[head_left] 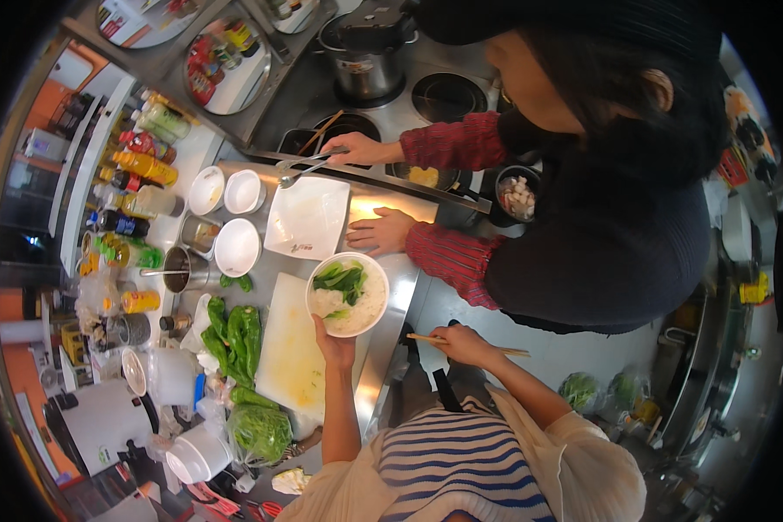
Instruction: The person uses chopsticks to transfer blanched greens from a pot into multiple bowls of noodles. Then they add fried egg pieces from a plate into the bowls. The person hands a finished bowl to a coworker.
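Observation:
My left hand (335,345) is closed on the near rim of a white bowl (380,324) filled with rice (370,300) and topped with cooked leafy greens (341,280). The bowl is over the counter's edge, beside a white cutting board (297,348). In my right hand (461,343) is a pair of wooden chopsticks (422,338), held low over the floor, apart from the bowl. Across from me a co-worker's hand (350,148) grips metal tongs (294,179) above a square white plate (309,217); the co-worker's other hand (383,232) rests on the counter.
Green peppers (235,341) and bagged lettuce (259,432) lie left of the board. White bowls (237,247) and a metal pot (185,270) stand farther back, with several sauce bottles (139,167) along the shelf. The stove holds a large pot (370,76). The co-worker (600,226) stands close on the far right.

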Available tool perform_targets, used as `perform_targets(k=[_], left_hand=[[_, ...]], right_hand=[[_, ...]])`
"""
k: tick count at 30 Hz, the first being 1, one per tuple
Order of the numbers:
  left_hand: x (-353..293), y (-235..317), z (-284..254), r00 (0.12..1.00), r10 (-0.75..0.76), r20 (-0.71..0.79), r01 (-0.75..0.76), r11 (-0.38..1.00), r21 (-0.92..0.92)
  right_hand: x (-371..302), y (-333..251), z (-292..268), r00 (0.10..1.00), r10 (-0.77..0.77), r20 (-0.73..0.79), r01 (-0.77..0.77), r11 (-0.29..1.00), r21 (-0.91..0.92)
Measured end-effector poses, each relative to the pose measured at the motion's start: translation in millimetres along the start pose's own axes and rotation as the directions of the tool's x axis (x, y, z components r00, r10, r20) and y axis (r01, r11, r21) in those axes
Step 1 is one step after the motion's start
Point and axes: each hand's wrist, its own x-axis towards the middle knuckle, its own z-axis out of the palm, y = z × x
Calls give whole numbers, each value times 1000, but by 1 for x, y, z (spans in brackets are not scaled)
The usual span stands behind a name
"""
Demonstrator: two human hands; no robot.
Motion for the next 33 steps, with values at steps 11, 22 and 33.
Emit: perform_targets(k=[11,22,33], left_hand=[[-6,-5,1,999,-2,-37,2,1000,-7],[-7,-3,-8,996,23,-86,-24,1000,-17],[1,15,1,994,78,-78,-84,993,-82]], right_hand=[[1,-2,4,998,-56,6,56,998,-33],[5,-6,15,994,-108,33,110,991,-71],[5,-10,17,993,-107,54,113,987,-111]])
